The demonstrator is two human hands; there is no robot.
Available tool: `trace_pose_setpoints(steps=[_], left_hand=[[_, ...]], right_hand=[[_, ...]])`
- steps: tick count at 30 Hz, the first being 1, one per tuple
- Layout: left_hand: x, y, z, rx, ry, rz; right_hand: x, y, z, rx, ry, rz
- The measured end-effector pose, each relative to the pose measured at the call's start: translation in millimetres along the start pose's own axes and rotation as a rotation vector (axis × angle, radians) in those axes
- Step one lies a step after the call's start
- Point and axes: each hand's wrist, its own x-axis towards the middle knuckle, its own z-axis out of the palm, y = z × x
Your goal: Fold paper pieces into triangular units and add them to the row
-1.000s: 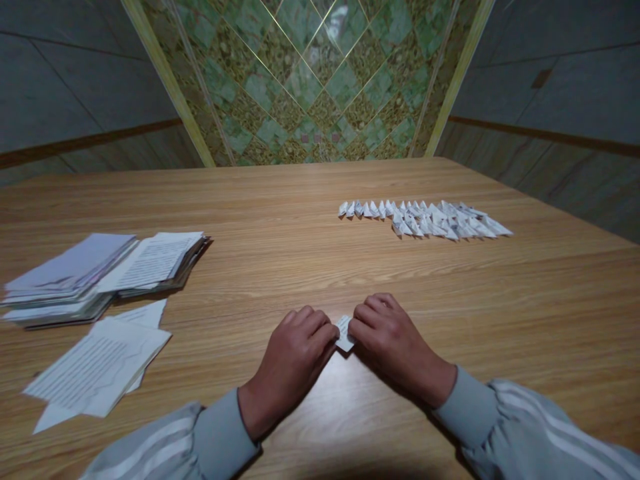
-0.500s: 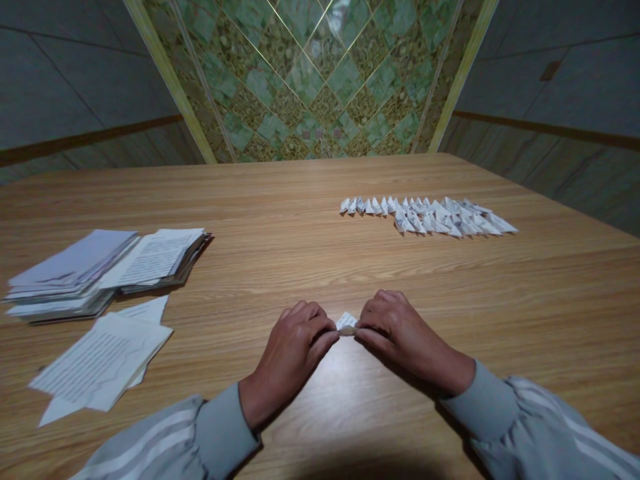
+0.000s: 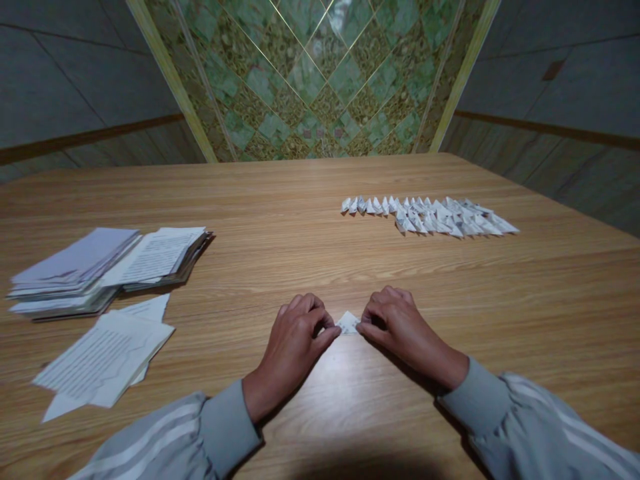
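Between my hands is a small piece of folded paper, white with some print, its peak pointing away from me. My left hand pinches its left corner between thumb and fingers. At the opposite corner, my right hand grips it the same way. Both corners are hidden under the fingertips. The paper is low over the table top or resting on it; which one I cannot tell.
Rows of folded paper pieces stand at the back right of the wooden table. To the left lie stacks of printed sheets, with several loose sheets in front. A tiled wall rises behind.
The folded paper has tipped, so its white triangular face now shows instead of a thin dark underside edge. My hands have shifted very slightly and keep hold of both corners.
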Motion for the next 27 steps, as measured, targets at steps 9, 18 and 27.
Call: trace_pose_setpoints(steps=[9, 18, 27], left_hand=[[0.8, -0.8, -0.4, 0.022, 0.01, -0.018], [0.9, -3.6, 4.4, 0.123, 0.05, 0.25], [1.6, -7.7, 10.9, 0.257, 0.081, 0.442]], right_hand=[[-1.1, -0.1, 0.6, -0.052, -0.011, 0.019], [-1.9, 11.7, 2.1, -0.01, 0.029, -0.009], [1.8, 3.9, 5.1, -0.139, 0.098, -0.382]])
